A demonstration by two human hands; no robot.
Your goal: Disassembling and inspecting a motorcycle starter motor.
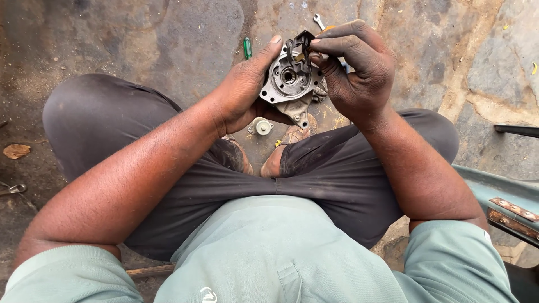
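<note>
My left hand (242,90) is wrapped round the edge of a round grey metal housing (287,84), thumb up along its rim, holding it face-up above my crossed legs. My right hand (359,70) is closed in a pinch on a small black bracket piece (300,45) sitting at the housing's top edge. Housing has a centre bore and a lug hanging off the bottom. On the stone floor (168,39) just below it: a small round pale cap (261,126). Further out, a green-handled tool (247,48) and a spanner (319,21).
</note>
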